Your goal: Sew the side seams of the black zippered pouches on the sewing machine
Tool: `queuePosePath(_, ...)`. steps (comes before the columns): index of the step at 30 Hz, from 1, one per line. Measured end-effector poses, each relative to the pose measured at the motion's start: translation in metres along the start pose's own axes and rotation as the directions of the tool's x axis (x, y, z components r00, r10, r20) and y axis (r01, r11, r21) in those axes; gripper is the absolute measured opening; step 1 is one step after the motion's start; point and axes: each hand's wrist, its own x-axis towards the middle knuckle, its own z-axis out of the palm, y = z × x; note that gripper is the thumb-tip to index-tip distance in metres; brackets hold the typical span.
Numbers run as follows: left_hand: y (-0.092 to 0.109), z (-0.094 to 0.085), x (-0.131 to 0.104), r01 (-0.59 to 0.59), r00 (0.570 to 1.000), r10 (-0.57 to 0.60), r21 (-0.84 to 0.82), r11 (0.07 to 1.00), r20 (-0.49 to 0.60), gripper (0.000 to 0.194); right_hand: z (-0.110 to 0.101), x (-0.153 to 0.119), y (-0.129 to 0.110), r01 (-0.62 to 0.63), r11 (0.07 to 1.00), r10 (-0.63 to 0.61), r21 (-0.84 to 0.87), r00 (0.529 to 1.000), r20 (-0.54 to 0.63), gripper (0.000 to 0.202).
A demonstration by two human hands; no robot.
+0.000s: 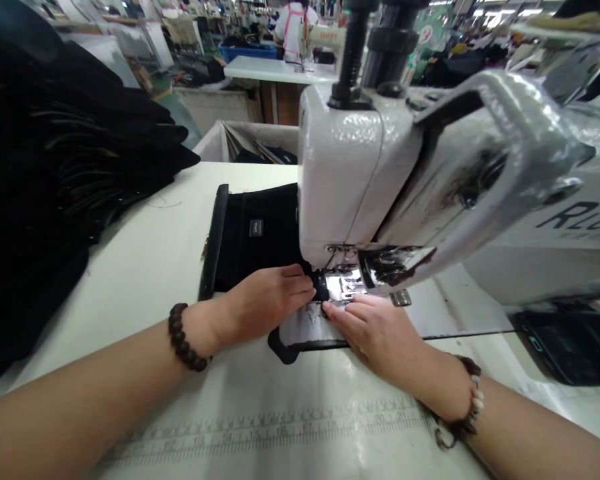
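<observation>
A black fabric piece with a small label lies on the table, its right end running under the head of a white sewing machine. My left hand is closed on its near edge, fingertips pinching close to the needle area. Across from it, my right hand is bent with fingers together beside the shiny metal plate. A fingertip comes close to the fabric's edge. Whatever lies under the right fingers is hidden. The needle itself cannot be made out.
A large heap of black pieces covers the left side. Behind the table stands a bin with dark items. A ruler scale runs along the front. At right lies a dark phone-like object. Another person is farther back.
</observation>
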Motion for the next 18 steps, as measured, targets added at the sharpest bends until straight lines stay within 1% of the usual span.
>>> queuePosePath(2, -0.005, 0.002, 0.002, 0.024, 0.999, -0.025, 0.037, 0.999, 0.021, 0.018, 0.001, 0.0, -0.001, -0.02, 1.0, 0.02, 0.019, 1.0, 0.003, 0.022)
queuePosePath(4, -0.01, 0.004, 0.003, 0.047, 0.999, -0.048, 0.061, 0.997, 0.017, 0.022, 0.001, 0.001, -0.002, -0.037, 0.999, 0.037, 0.024, 0.999, 0.01, 0.021)
queuePosePath(8, -0.015, 0.006, 0.006, 0.067, 0.997, -0.063, 0.077, 0.995, -0.044, 0.028, 0.002, 0.001, -0.003, -0.057, 0.998, 0.056, 0.021, 0.998, 0.041, 0.023)
queuePosePath(11, -0.015, 0.007, 0.006, 0.074, 0.996, -0.069, 0.104, 0.992, -0.052, 0.031, 0.001, 0.001, -0.003, -0.068, 0.997, 0.067, 0.027, 0.997, 0.044, 0.023)
queuePosePath(14, -0.015, 0.006, 0.007, 0.08, 0.997, -0.078, 0.114, 0.99, -0.018, 0.033, 0.0, 0.002, -0.002, -0.076, 0.996, 0.075, 0.055, 0.997, 0.019, 0.025)
queuePosePath(18, -0.016, 0.002, 0.007, 0.136, 0.988, -0.138, 0.024, 0.99, 0.072, 0.029, -0.002, 0.002, -0.001, -0.118, 0.987, 0.125, 0.111, 0.991, -0.056, 0.035)
